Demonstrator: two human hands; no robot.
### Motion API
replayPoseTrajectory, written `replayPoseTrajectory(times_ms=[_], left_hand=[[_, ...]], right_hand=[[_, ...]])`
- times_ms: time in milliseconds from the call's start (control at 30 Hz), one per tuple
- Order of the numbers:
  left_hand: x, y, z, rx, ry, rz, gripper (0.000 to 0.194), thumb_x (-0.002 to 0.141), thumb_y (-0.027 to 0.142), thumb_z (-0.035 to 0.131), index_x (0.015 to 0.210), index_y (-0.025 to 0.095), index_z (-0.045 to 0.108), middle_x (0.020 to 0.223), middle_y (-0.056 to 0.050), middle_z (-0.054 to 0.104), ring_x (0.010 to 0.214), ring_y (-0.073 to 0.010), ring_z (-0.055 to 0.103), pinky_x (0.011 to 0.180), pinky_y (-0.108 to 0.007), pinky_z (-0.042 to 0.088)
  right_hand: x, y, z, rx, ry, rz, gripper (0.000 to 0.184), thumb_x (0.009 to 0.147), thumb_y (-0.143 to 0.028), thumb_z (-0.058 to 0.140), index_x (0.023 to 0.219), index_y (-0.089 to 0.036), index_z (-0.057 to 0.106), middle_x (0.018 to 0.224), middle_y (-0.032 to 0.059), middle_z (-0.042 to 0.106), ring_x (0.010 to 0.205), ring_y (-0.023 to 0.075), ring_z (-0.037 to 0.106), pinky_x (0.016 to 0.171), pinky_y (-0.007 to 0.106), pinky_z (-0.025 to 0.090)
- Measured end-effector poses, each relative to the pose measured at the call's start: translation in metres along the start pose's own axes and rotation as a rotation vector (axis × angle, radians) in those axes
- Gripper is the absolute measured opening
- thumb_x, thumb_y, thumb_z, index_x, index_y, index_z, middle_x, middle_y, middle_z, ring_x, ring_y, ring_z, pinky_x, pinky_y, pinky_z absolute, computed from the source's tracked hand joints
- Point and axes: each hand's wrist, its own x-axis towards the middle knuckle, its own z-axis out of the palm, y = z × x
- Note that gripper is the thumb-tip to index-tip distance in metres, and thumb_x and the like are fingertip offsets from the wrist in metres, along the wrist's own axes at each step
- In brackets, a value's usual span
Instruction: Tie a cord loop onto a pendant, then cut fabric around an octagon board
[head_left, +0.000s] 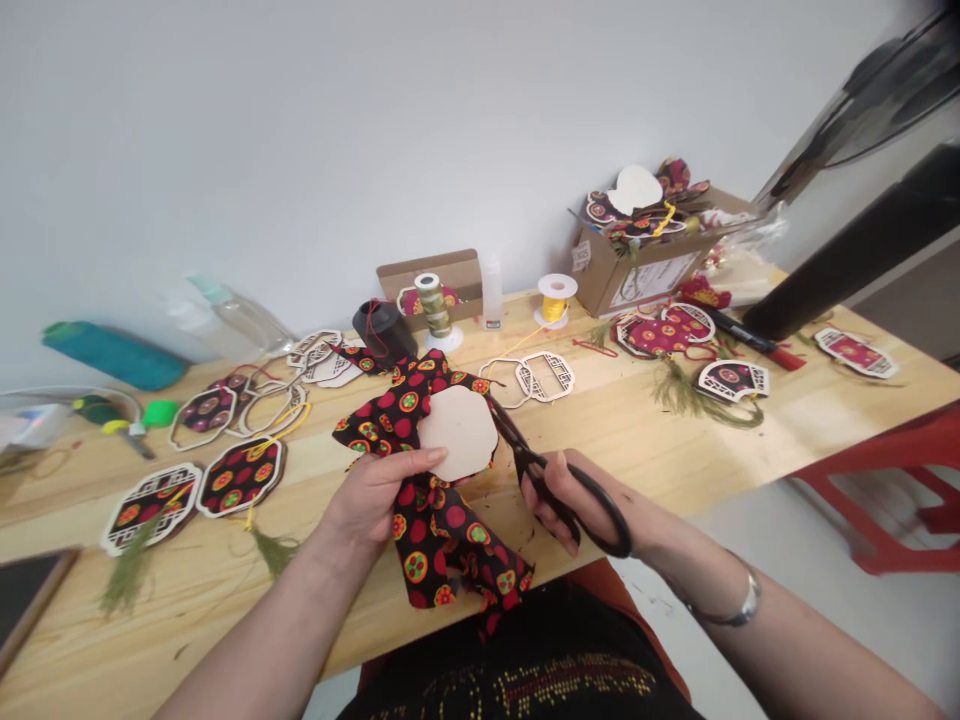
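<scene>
My left hand (382, 492) pinches a white rounded card piece (465, 430) together with black patterned fabric (420, 560), thumb on the card's face. The fabric, printed with red, orange and green round motifs, spreads out behind the card and hangs toward the table's front edge. In my right hand (562, 500) are black-handled scissors (525, 455), fingers through the loops. Their blades reach up to the card's right edge, by a strip of the fabric. Whether the blades are fully closed is hard to make out.
Finished fabric ornaments (241, 478) with tassels lie at left. Behind stand a yellow thread spool (555, 300), a green thread spool (433, 305) and a small white bottle (492, 292). A cardboard box (637, 270) full of pieces is at back right. A red stool (885, 490) stands beyond the table edge.
</scene>
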Motion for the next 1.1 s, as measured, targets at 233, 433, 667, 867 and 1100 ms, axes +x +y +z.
replayPoseTrajectory(times_ms=[233,433,667,867,1100], left_hand=[[0.003,0.009,0.002,-0.047,0.073,0.083,0.049,0.069,-0.005,0.059,0.116,0.006,0.065,0.078,-0.012,0.077,0.064,-0.0266,0.074,0.066,-0.038,0.064],[0.009,0.012,-0.002,-0.096,0.084,0.115,0.047,0.069,-0.007,0.059,0.114,0.005,0.066,0.079,-0.013,0.077,0.065,-0.0268,0.074,0.065,-0.037,0.064],[0.009,0.014,0.000,-0.114,0.139,0.127,0.049,0.069,-0.008,0.058,0.116,0.005,0.065,0.077,-0.012,0.077,0.061,-0.0255,0.073,0.063,-0.036,0.064],[0.009,0.012,-0.001,-0.097,0.126,0.104,0.047,0.069,-0.006,0.061,0.114,0.005,0.066,0.079,-0.013,0.077,0.062,-0.0256,0.073,0.065,-0.036,0.064],[0.008,0.007,-0.001,-0.060,0.138,0.073,0.045,0.067,-0.005,0.063,0.111,0.004,0.067,0.077,-0.013,0.077,0.065,-0.0272,0.074,0.067,-0.038,0.064]], right_hand=[[0.044,-0.038,-0.044,-0.179,-0.202,0.007,0.061,0.092,-0.068,0.021,0.078,-0.016,0.052,0.058,-0.0022,0.049,0.054,0.0106,0.048,0.056,0.027,0.042],[0.078,-0.039,-0.074,-0.256,-0.469,-0.047,0.071,0.088,-0.075,0.016,0.079,-0.015,0.054,0.055,-0.0020,0.048,0.044,0.0102,0.046,0.049,0.029,0.040],[0.077,-0.028,-0.076,-0.276,-0.452,0.019,0.074,0.082,-0.081,0.019,0.080,-0.015,0.053,0.058,-0.0015,0.048,0.046,0.0107,0.048,0.049,0.029,0.042],[0.072,-0.023,-0.070,-0.216,-0.440,0.002,0.073,0.083,-0.079,0.017,0.082,-0.016,0.052,0.059,-0.0018,0.048,0.048,0.0119,0.048,0.051,0.031,0.044],[0.069,-0.028,-0.070,-0.212,-0.437,-0.020,0.062,0.091,-0.069,0.018,0.082,-0.018,0.052,0.058,-0.0005,0.048,0.048,0.0138,0.047,0.052,0.033,0.041]])
